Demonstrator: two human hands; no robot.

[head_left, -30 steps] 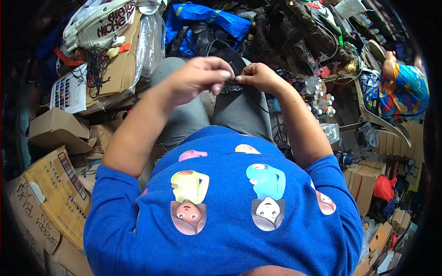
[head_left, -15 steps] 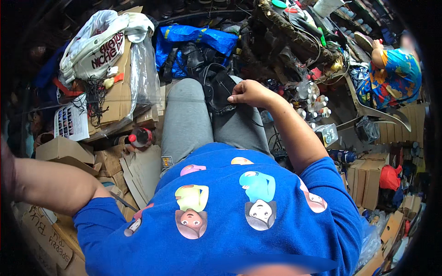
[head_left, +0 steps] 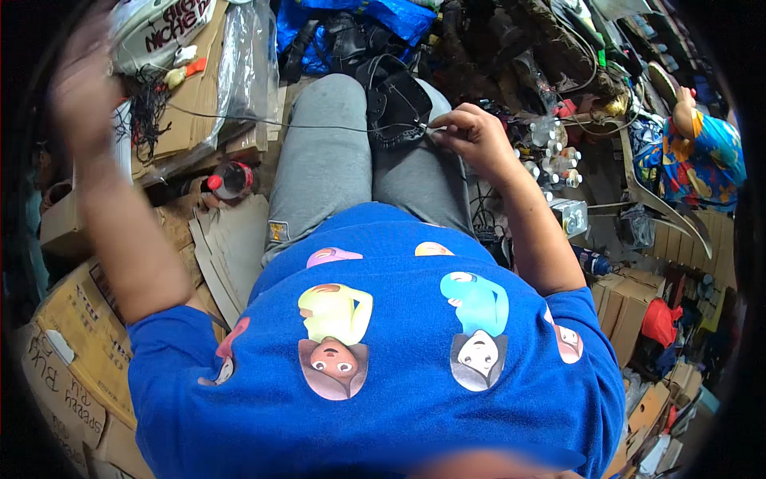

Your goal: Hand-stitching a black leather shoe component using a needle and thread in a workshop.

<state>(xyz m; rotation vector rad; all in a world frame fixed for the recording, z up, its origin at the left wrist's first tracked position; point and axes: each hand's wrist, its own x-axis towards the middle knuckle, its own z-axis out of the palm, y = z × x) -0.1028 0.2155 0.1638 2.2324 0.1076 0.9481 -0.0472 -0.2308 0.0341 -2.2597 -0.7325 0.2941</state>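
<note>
Across my thighs, near the knees, lies a black piece (head_left: 392,102) that looks like part of a shoe, with loose thread ends along its lower edge. My right hand (head_left: 479,140) is just right of it, thumb and forefinger pinched together. A thin dark cord (head_left: 307,126) runs from those fingertips leftward over my legs toward my left hand (head_left: 84,104). That hand is raised at the upper left and smeared by motion, so its fingers cannot be made out. A small pale bit shows at the right fingertips, too small to name.
Left are cardboard sheets, a white printed cloth bag (head_left: 163,32), a tangle of black cords (head_left: 148,120) and a red-capped bottle (head_left: 231,182). A blue bag (head_left: 399,17) lies ahead. Plastic bottles (head_left: 558,164) stand right; beyond them is another person in a colourful shirt (head_left: 702,156).
My left hand has swung up from the left edge, and the cord now stretches across my legs. My right hand has moved off the black piece, slightly rightward.
</note>
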